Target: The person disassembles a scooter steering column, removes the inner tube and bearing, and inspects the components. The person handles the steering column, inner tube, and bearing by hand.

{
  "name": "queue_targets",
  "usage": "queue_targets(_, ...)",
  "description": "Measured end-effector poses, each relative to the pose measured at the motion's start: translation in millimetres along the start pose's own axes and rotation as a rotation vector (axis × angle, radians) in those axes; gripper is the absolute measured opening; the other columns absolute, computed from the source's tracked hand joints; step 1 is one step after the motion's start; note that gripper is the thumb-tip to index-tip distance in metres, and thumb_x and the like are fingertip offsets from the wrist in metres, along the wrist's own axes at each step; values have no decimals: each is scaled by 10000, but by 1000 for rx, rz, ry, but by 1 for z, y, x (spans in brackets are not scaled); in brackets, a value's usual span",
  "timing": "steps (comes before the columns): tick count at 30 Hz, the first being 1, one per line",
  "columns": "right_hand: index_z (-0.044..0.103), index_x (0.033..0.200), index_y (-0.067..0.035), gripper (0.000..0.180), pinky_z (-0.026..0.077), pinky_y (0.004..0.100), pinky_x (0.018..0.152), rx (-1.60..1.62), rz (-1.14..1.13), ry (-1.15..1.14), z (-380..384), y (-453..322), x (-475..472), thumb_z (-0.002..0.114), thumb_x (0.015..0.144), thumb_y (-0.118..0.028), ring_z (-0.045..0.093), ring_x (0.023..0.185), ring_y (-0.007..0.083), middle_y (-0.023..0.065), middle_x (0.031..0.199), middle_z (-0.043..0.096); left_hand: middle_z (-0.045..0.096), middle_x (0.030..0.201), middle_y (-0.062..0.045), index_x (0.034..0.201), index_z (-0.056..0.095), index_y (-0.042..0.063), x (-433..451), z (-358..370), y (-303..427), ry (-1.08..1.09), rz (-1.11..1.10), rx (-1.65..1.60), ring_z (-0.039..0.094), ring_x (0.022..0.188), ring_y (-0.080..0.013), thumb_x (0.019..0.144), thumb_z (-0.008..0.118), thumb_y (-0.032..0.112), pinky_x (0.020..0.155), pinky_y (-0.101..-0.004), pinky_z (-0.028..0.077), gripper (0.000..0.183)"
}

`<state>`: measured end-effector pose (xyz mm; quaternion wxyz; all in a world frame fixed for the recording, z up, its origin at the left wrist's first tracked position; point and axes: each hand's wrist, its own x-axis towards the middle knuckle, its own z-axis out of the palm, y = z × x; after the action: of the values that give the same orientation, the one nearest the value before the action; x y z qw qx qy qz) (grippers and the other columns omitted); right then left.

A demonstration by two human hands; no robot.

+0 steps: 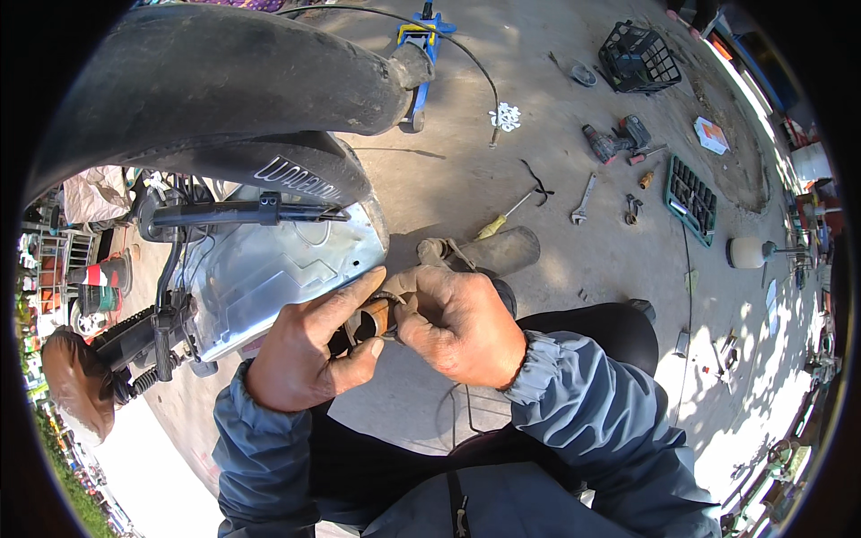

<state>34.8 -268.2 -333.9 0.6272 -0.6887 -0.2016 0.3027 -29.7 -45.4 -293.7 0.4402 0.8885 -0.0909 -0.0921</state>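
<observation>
Both my hands meet at a short, rust-brown metal tube (382,319) with an open, dark mouth. My left hand (306,346) wraps around it, thumb and forefinger on either side of the opening; its other fingers are hidden. At the tube's rim, my right hand (457,323) pinches the edge of a thin, dark ring-shaped part (386,296), mostly covered by the fingertips. Just beyond the hands lies a dusty cylindrical part (501,252) on the concrete. A bare silver metal panel (269,262) of a tipped-over two-wheeled vehicle rises at left.
The vehicle's black seat (303,165) and handlebar grip (77,383) fill the left. Farther out lie a yellow-handled screwdriver (492,227), an adjustable wrench (584,202), a cordless drill (609,142), a socket set case (679,208) and a black plastic crate (625,64). A blue floor jack (420,97) stands behind.
</observation>
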Motion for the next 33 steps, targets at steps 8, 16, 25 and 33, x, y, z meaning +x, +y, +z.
queue_targets(8, 735, 1116, 44, 253, 567, 373, 698, -175, -67, 36, 16, -10, 7, 684, 892, -61, 687, 693, 275, 204, 847, 733, 674, 1318, -273, 1432, 622, -70, -18, 3, -15, 49, 9, -53, 663, 1221, -382, 876, 767, 114, 1079, -412, 507, 604)
queue_targets(16, 754, 1019, 20, 208, 550, 399, 641, -88, -103, 134, 22, -6, 7, 715, 868, -117, 684, 633, 313, 210, 742, 695, 691, 1264, -245, 1442, 580, -119, -17, -4, -15, 6, 24, -169, 692, 1138, -290, 976, 751, 133, 1011, -365, 540, 556)
queue_targets(25, 738, 900, 92, 209, 530, 314, 644, 186, 22, 122, -11, -7, 24, 658, 868, -98, 627, 698, 129, 95, 760, 718, 686, 1030, -154, 1226, 655, 41, 15, 18, 10, 312, 157, 254, 746, 858, -393, 901, 817, 116, 751, -442, 608, 372)
queue_targets(33, 738, 916, 103, 193, 521, 319, 627, 360, 107, 157, 9, 3, 44, 675, 864, -72, 622, 691, 132, 87, 771, 713, 702, 1033, -185, 1177, 658, 29, 17, 17, -14, 341, 28, 40, 725, 844, -413, 910, 802, 94, 742, -424, 589, 310)
